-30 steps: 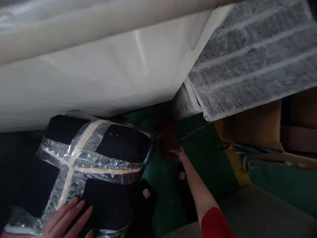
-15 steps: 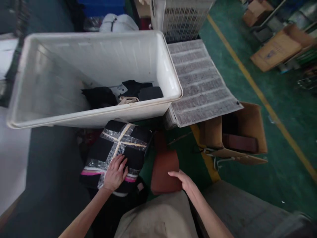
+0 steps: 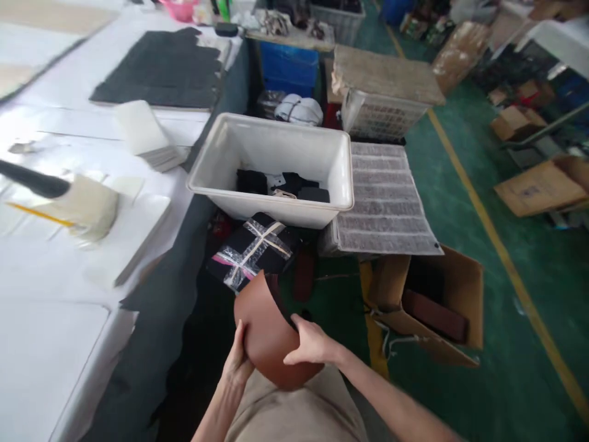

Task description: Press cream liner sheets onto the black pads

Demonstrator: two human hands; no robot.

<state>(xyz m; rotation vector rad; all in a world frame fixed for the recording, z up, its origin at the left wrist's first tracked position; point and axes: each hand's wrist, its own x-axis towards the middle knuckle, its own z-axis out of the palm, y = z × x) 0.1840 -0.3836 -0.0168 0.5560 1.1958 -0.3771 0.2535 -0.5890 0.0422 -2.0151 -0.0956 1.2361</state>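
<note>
A curved stack of reddish-brown sheets [image 3: 269, 328], leather-like with dark edges, is held close to my body. My left hand [image 3: 239, 353] grips its left side, thumb on the front face. On the right side, my right hand [image 3: 310, 342] is closed round the edge, its thumb across the face. Just beyond the stack lies a black bundle [image 3: 262, 245] tied with pale bands and clear tape. A dark reddish-brown piece [image 3: 304, 274] rests on the floor to the right of the bundle.
A white plastic tub [image 3: 276, 212] with black pieces inside stands ahead. Right of it are a grey striped sheet [image 3: 386, 196] and an open cardboard box [image 3: 469, 294]. The white worktable [image 3: 46, 344] on my left carries a white stack [image 3: 147, 135] and a dark sheet pile [image 3: 161, 67].
The reddish-brown stack has been lifted and bent. My left hand has left the black bundle and now holds the stack with my right. The view has tilted up, showing the worktable.
</note>
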